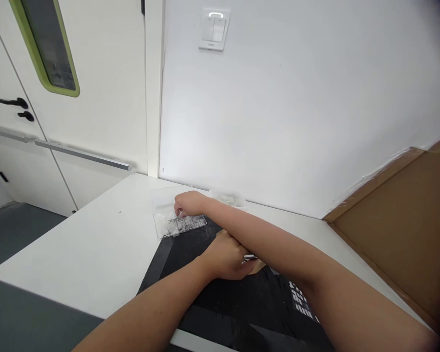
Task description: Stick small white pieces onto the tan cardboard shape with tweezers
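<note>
My right hand [189, 203] reaches far forward over a clear plastic compartment box [178, 225] lying at the back edge of a black mat [220, 303]. Its fingertips are pinched down into the box; whether they hold a small piece I cannot tell. My left hand [225, 256] rests on the mat under my right forearm, its fingers closed around a small dark and white object [250, 257] that is mostly hidden.
A white table [95, 249] stands against a white wall. A clear bag of small white pieces [228, 198] lies behind the box. A brown board [399, 220] leans at the right. A door with a black handle [9, 102] is on the left.
</note>
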{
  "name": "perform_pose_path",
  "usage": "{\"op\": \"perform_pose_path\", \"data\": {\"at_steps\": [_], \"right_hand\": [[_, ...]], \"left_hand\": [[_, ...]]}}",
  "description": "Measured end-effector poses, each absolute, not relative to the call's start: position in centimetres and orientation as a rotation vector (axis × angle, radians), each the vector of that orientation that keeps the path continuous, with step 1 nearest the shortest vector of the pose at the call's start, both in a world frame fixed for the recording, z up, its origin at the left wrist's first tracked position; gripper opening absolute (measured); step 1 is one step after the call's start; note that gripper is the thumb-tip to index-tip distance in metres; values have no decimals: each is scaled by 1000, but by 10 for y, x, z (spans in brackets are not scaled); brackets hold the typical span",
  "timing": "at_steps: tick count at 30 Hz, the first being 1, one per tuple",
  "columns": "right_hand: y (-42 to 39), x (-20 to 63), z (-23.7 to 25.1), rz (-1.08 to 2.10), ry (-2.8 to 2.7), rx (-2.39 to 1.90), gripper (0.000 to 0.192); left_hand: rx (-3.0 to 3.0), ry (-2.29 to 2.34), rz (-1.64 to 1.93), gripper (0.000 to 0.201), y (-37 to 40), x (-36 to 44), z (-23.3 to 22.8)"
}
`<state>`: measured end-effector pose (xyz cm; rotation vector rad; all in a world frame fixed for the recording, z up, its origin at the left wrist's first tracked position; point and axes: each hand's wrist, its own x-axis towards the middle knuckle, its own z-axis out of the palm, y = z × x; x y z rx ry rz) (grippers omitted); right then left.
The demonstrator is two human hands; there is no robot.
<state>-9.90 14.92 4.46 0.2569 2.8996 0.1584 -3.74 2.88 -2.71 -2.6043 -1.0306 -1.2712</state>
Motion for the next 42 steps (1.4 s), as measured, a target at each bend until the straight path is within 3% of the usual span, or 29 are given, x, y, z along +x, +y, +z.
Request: {"op": "perform_pose_path", "data": {"at_steps": [17, 25, 31, 37, 42], "right_hand": [[152, -97, 47, -37, 2943, 317, 7], [161, -73, 84, -251, 3092, 428, 15], [163, -2, 116, -408, 3351, 619, 15], [143, 111, 112, -1098, 3299, 1044, 19], [104, 180, 71, -1728, 3178, 1184, 25]], "left_hand": [[-2556, -922, -1382, 17, 32, -37, -29], [-2518, -811, -1480, 11, 28, -38, -16], [-2476, -897, -1533, 11, 25, -40, -13], [-2417, -1099, -1669, 8, 24, -37, -14], [-2223, -1564, -1945, 11, 23, -28, -17]]}}
